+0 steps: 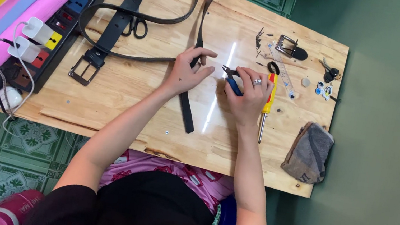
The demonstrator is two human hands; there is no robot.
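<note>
Left of the grip lie a power strip [65,16] with white chargers, a buckled belt [117,30] and scissors [137,26]. The left hand [188,70] pinches a black strap [192,79] narrowly between thumb and fingers, the strap running away from and towards the person under it. Just right, the right hand [250,95] is closed round blue-handled pliers [231,77], tips pointing at the pinch; if they slip they could nick a fingertip or mar the strap. Right of that hand, a yellow screwdriver [267,102] could roll if bumped, and beyond it sit a loose buckle [290,47] and a grey cloth [308,154]
</note>
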